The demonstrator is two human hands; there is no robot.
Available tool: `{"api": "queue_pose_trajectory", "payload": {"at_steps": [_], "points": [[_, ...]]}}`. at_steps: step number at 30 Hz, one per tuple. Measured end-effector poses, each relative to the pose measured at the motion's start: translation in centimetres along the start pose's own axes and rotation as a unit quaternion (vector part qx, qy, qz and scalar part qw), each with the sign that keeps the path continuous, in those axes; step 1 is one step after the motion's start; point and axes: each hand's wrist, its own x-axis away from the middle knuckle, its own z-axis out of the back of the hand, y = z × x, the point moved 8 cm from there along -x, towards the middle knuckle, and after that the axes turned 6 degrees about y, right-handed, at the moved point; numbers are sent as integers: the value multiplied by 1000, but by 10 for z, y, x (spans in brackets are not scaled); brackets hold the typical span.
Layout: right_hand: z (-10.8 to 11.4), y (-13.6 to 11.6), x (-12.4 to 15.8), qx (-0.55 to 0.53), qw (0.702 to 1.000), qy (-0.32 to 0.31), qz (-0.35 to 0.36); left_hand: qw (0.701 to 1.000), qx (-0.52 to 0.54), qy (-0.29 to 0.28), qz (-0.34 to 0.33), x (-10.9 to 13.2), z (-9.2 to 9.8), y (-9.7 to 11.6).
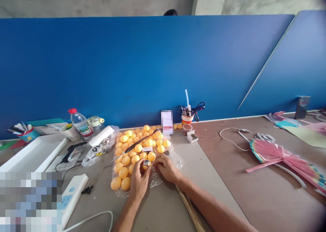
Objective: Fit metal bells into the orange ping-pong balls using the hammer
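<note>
My left hand (139, 180) is closed around a small shiny silver ball (146, 163), gripped between thumb and fingers; some orange shows just beneath it. Close by on the right, my right hand (166, 168) has its fingers pinched together, and whatever they hold is hidden. Both hands are at the front right of a clear plastic bag (178, 160) with many orange ping-pong balls (123, 172). A black soldering iron (139, 142) lies across the balls, next to a small white label (147, 149).
Left are a power strip (76, 194), a white tray (48, 154), a water bottle (83, 125) and cables. Behind the balls stand a phone (167, 121) and a cup of tools (187, 119). Pink folded paper fans (270, 150) lie right. A blue partition (152, 65) closes off the back.
</note>
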Motion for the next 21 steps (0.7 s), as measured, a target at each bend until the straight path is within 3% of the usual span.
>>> {"api": "queue_pose_trajectory", "payload": {"at_steps": [4,8,21], "points": [[3,10,-6,-91,995,19,-37,1000,-9,-5,1,1,0,-1],[-5,13,-4,-148,985,-18,-81,1000,-12,-10,2,1,1,-2],[-16,16,-1,-242,960,-64,-127,993,90,-45,58,6,-10,-5]]}}
